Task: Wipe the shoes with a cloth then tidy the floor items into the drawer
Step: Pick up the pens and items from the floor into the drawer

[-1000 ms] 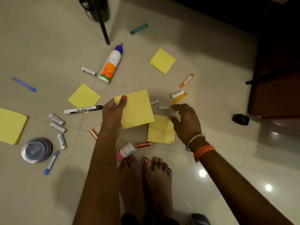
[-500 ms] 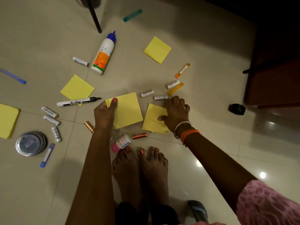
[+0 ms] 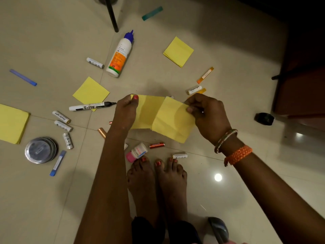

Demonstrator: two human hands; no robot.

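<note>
My left hand point(image 3: 125, 113) pinches one yellow sticky-note pad point(image 3: 146, 111) by its upper left corner, thumb on top. My right hand point(image 3: 206, 115) pinches a second yellow pad point(image 3: 171, 120) at its right edge. Both pads are off the floor and overlap in the middle, the right one in front. More yellow pads lie on the tiles: one at the far right point(image 3: 178, 51), one under the black marker point(image 3: 91, 92), a stack at the left edge point(image 3: 12, 123). The drawer is not clearly visible.
A glue bottle point(image 3: 120, 55), black marker point(image 3: 91, 106), several white batteries point(image 3: 61, 117), a red battery point(image 3: 157, 144), a round tin point(image 3: 40, 150), blue point(image 3: 22, 77), teal point(image 3: 152, 13) and orange sticks point(image 3: 205, 75), a black tape roll point(image 3: 264, 118). Bare feet point(image 3: 158, 184) stand below. A dark wooden cabinet point(image 3: 302, 85) stands right.
My right hand has lifted the second yellow pad off the floor and brought it against the pad in my left hand, which also rose slightly.
</note>
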